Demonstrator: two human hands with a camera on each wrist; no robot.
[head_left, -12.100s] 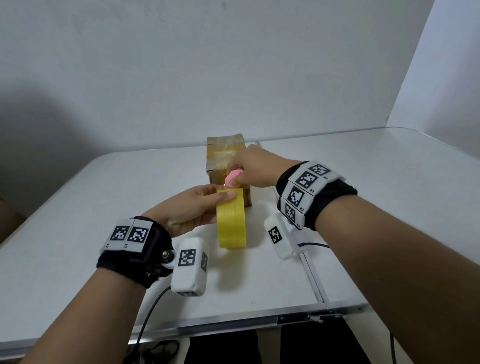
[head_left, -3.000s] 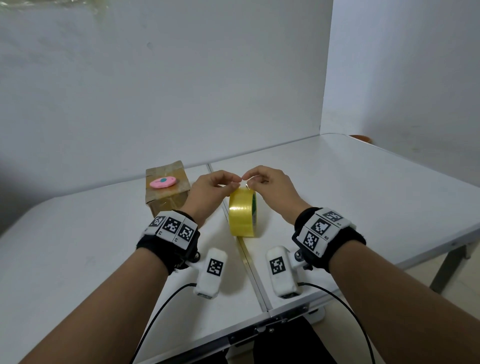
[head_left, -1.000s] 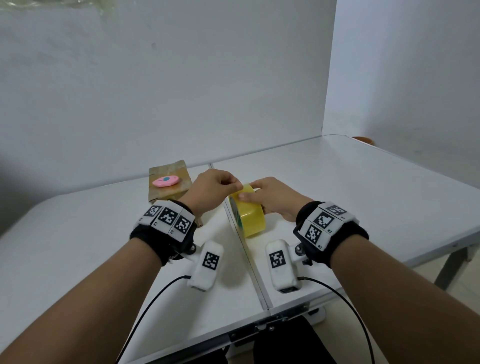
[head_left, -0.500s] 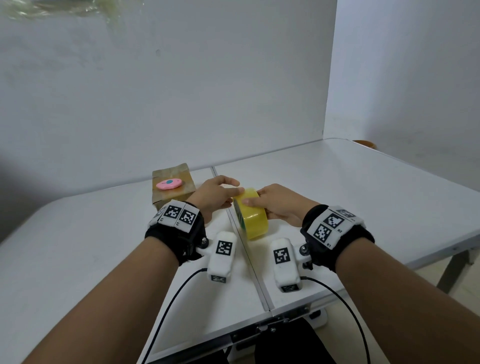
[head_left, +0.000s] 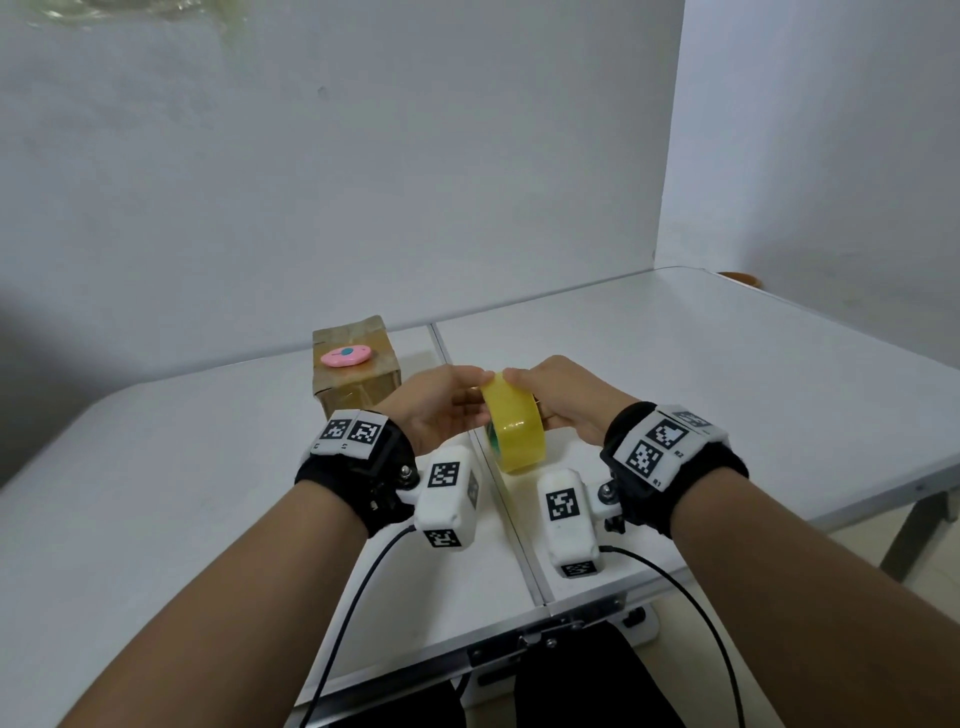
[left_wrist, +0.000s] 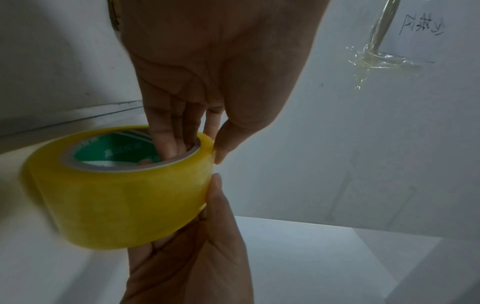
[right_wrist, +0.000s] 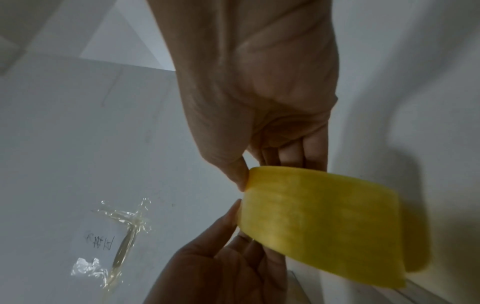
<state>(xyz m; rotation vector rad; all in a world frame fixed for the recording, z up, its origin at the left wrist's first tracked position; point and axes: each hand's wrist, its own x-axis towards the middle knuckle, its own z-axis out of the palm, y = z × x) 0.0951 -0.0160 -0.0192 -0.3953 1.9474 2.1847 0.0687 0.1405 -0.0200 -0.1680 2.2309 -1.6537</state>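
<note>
The yellow tape roll (head_left: 519, 441) is up on its edge and tilted, right over the centre seam of the white tabletop (head_left: 727, 374), nearer the front edge than the back. I can't tell whether its lower rim touches the surface. Both hands are on it. The left hand (head_left: 436, 410) has its grip closed on the roll: the left wrist view shows its fingers (left_wrist: 166, 142) pushed down into the green-printed core and its thumb pressed against the outer rim. The right hand (head_left: 563, 400) comes in from the other side, and its grip is also clamped on the roll, with the thumb at the top edge and the fingers tucked behind the far face. The two thumbs nearly meet at the roll's upper edge (a tight little pinch point there).

Further back, just left of the seam and towards the back edge, stands a brown cardboard box (head_left: 363, 387) with a pink oval thing (head_left: 344, 356) lying flat on its top. On the wall behind, there's a crumpled clear tape strip (left_wrist: 374, 55) stuck beside some handwriting.
</note>
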